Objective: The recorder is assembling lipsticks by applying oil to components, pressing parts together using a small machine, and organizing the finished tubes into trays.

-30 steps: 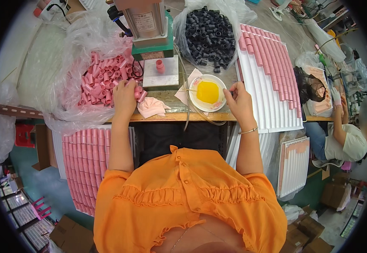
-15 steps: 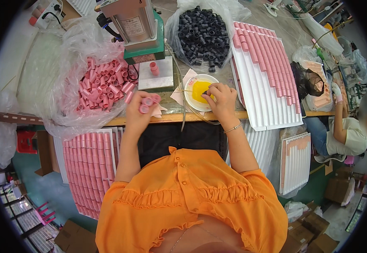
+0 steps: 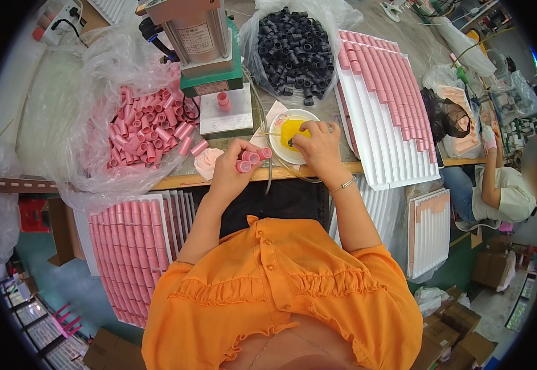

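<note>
Three pink plastic tubes (image 3: 251, 158) are gripped in my left hand (image 3: 226, 171), their open ends facing outward, by the table's front edge. My right hand (image 3: 322, 147) pinches a small black collar (image 3: 291, 142), partly hidden by the fingers, at the yellow paste (image 3: 291, 127). That paste lies in a white plate (image 3: 309, 115) with a thin stick resting over its left rim. On a metal block (image 3: 219, 126) behind my left hand, one pink tube (image 3: 223, 102) stands upright under a press (image 3: 200, 43).
Loose pink tubes (image 3: 151, 126) fill a plastic bag at left; black collars (image 3: 296, 49) fill another at the back. A white ridged tray (image 3: 392, 169) with rows of pink tubes stands right. A tube-filled tray (image 3: 127, 246) sits below the table. At far right, a co-worker (image 3: 506, 191) sits.
My left hand has moved right with the pink tubes, closer to the plate. My right hand has shifted slightly left over the yellow paste, still pinching the black collar.
</note>
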The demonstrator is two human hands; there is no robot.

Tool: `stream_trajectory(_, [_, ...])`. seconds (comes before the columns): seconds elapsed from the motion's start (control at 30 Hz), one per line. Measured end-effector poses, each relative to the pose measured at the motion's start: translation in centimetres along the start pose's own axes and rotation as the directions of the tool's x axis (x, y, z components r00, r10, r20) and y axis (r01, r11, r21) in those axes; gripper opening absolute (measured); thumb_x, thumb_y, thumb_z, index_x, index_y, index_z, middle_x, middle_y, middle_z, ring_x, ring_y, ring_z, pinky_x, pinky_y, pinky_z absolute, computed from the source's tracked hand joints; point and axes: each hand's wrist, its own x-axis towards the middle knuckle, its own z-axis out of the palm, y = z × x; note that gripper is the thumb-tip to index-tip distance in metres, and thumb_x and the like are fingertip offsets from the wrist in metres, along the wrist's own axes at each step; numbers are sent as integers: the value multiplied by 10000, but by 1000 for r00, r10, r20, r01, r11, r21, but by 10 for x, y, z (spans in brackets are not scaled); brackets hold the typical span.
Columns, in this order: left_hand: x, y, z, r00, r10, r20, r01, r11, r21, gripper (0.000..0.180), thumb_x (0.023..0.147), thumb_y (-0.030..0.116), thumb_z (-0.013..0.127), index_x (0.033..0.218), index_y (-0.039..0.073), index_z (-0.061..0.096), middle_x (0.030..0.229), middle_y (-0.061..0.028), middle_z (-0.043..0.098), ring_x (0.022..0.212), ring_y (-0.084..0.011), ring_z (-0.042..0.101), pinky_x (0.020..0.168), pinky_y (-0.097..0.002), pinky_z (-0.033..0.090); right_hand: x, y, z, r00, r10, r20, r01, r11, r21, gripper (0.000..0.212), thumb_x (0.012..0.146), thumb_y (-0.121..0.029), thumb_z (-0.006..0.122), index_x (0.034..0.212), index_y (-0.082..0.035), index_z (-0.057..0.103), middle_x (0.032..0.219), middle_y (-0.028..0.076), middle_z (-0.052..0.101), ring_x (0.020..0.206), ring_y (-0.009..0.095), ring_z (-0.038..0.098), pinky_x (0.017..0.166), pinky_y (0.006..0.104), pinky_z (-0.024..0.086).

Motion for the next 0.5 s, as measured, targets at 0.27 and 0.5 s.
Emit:
stream_trajectory(0.27, [-1, 13, 14, 1000, 22, -19, -21, 996, 89, 278, 781, -19, 740, 962, 46, 540, 923, -39, 682, 828, -102, 625, 744, -251, 500, -6, -8, -29, 972, 207, -115, -150, 914, 378, 71, 758, -163, 723, 811, -141, 680, 987, 32, 579, 997, 243, 539, 908, 475, 343])
stream_trajectory(0.5, [7, 27, 50, 995, 95, 36, -98, 991, 88, 244, 779, -36, 726, 933, 37, 552, 907, -51, 701, 806, -110, 637, 731, -247, 502, -24, -10, -68, 978, 79, -191, -8, 938, 346, 115, 727, -142, 757, 810, -128, 679, 1045, 50, 593, 1032, 266, 534, 937, 424, 333])
